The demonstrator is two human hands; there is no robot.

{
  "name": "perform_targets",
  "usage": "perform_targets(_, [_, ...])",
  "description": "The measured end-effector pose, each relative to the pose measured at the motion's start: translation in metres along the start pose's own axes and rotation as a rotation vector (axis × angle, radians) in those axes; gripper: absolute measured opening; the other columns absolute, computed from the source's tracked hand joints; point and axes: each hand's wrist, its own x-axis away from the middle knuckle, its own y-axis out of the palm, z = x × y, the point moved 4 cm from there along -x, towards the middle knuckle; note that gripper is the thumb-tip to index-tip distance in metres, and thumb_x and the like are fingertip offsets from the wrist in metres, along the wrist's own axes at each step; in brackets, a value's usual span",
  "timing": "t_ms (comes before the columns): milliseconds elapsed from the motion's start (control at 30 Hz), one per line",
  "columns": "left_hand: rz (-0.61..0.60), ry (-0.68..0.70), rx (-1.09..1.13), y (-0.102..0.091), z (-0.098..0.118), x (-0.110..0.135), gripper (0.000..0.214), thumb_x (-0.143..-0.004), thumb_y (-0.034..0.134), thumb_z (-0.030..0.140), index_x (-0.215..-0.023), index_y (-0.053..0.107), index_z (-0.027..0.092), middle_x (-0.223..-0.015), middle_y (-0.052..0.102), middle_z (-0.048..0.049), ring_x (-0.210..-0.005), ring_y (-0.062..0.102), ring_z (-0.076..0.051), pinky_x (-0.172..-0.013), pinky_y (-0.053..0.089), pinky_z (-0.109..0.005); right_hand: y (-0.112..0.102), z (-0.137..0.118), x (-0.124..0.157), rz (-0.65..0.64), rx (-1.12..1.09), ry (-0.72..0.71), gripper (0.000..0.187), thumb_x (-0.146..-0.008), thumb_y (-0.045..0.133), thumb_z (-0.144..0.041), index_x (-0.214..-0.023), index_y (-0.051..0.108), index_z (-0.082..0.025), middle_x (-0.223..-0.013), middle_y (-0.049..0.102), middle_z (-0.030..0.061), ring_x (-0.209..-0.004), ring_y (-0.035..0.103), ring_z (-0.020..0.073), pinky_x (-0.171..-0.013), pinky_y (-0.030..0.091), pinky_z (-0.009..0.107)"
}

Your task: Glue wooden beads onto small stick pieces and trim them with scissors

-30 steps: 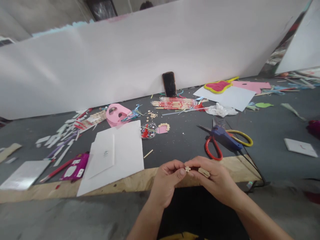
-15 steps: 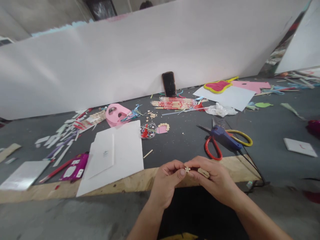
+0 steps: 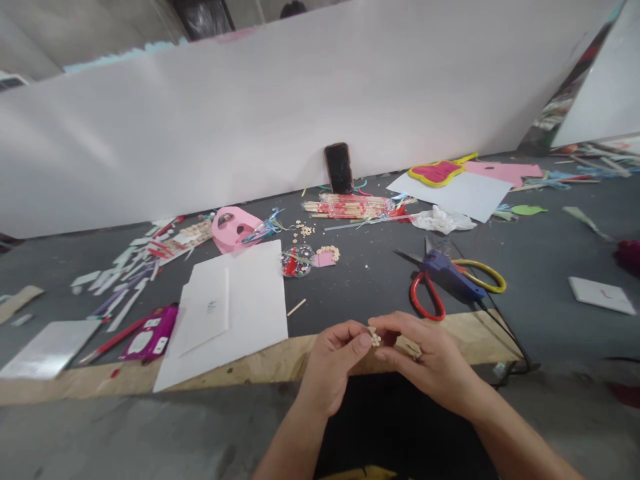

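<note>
At the near table edge, my left hand (image 3: 336, 365) is closed, thumb and index finger pinching a small cream flower-shaped piece (image 3: 375, 339). My right hand (image 3: 427, 357) meets it from the other side. Its index fingertip rests at the top of the piece and its thumb lies close to the lower right. A light tan patch shows inside the curve of the right hand; I cannot tell whether it is held. Beyond the hands lie red-and-yellow-handled scissors (image 3: 427, 303) with a blue corded tool (image 3: 450, 273) across them.
White boards (image 3: 255, 300) and a purple case (image 3: 150, 333) lie left. Farther back are a clear dish of beads (image 3: 296, 261), a pink square (image 3: 326, 259) with cream bits, a pink mask-like cutout (image 3: 233, 230), bundled sticks (image 3: 350, 207) and a phone (image 3: 339, 168) leaning on the white partition.
The flower-shaped piece has tilted slightly between my fingers. My right thumb has drawn a little away from it. The things on the table have not moved.
</note>
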Motion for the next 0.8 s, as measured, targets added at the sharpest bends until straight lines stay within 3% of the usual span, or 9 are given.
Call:
perform_targets(133, [0.003,0.042,-0.044,-0.001,0.001,0.0,0.02,-0.074,0.071,0.031,-0.066,0.065,0.013,-0.065,0.057,0.0012,-0.063,0.048,-0.008,-0.064,0.038,-0.021,0.001,-0.001,-0.001,-0.027,0.008,-0.031,0.018,-0.086,0.054,-0.018,-0.1,0.062,-0.023,-0.089,0.067,0.0032,-0.083,0.063,0.0132,-0.071,0.05,0.023])
perform_targets(267, [0.135,0.142,-0.294,-0.016,0.011,-0.002,0.019,-0.078,0.066,0.035,-0.076,0.066,0.016,-0.066,0.056,0.0018,-0.064,0.046,-0.009,-0.063,0.036,-0.02,0.0,0.01,-0.004,0.002,0.1,-0.023,0.016,-0.088,0.052,-0.021,-0.101,0.061,-0.021,-0.09,0.067,0.0045,-0.083,0.062,0.0138,-0.072,0.05,0.024])
perform_targets(400, [0.289,0.318,-0.719,-0.032,0.044,-0.006,0.014,-0.08,0.062,0.031,-0.087,0.065,0.019,-0.079,0.059,-0.0005,-0.07,0.05,-0.012,-0.065,0.039,-0.023,0.001,0.029,-0.016,0.035,0.405,-0.038,0.016,-0.089,0.051,-0.021,-0.099,0.064,-0.02,-0.091,0.067,0.0063,-0.086,0.059,0.0183,-0.077,0.048,0.031])
perform_targets(533, [0.343,0.481,-1.149,-0.035,0.08,-0.023,0.013,-0.08,0.06,0.025,-0.09,0.066,0.022,-0.088,0.063,-0.0027,-0.071,0.054,-0.015,-0.066,0.041,-0.026,0.006,0.044,-0.03,-0.032,0.649,0.004,0.017,-0.088,0.053,-0.024,-0.093,0.069,-0.021,-0.091,0.066,0.0065,-0.091,0.053,0.0218,-0.082,0.043,0.036])
perform_targets(633, [0.299,0.499,-1.41,-0.031,0.09,-0.049,0.016,-0.08,0.059,0.022,-0.093,0.067,0.022,-0.096,0.067,-0.0058,-0.084,0.059,-0.021,-0.073,0.044,-0.031,0.007,0.048,-0.033,-0.045,0.727,0.047,0.016,-0.087,0.055,-0.027,-0.092,0.071,-0.025,-0.092,0.066,0.0067,-0.093,0.05,0.0235,-0.08,0.04,0.038])
perform_targets(800, [0.108,0.481,-1.644,-0.012,0.075,-0.1,0.016,-0.077,0.063,0.017,-0.091,0.07,0.02,-0.094,0.07,-0.0068,-0.094,0.06,-0.023,-0.088,0.042,-0.034,0.004,0.048,-0.028,-0.039,0.764,0.089,0.017,-0.085,0.058,-0.027,-0.099,0.069,-0.025,-0.096,0.066,0.0071,-0.096,0.05,0.0258,-0.078,0.036,0.039])
